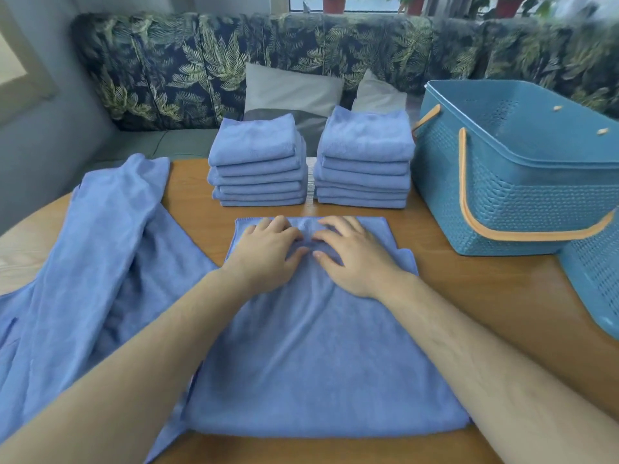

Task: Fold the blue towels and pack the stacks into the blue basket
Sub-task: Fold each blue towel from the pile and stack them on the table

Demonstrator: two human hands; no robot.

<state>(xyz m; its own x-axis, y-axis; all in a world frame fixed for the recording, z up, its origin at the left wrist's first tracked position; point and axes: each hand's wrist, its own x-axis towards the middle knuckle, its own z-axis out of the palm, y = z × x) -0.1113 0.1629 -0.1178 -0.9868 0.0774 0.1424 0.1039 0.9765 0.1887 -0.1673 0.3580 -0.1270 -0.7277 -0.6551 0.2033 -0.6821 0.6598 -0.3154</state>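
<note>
Flat blue towel (315, 356) under hands (311, 252)

Standing here, I can make out no writing, label, brand mark or number on anything in view.

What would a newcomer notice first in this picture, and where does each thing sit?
The left hand and right hand rest side by side on a blue towel spread on the table. Behind it stand two neat stacks of folded towels; the blue basket sits at the right.
</note>
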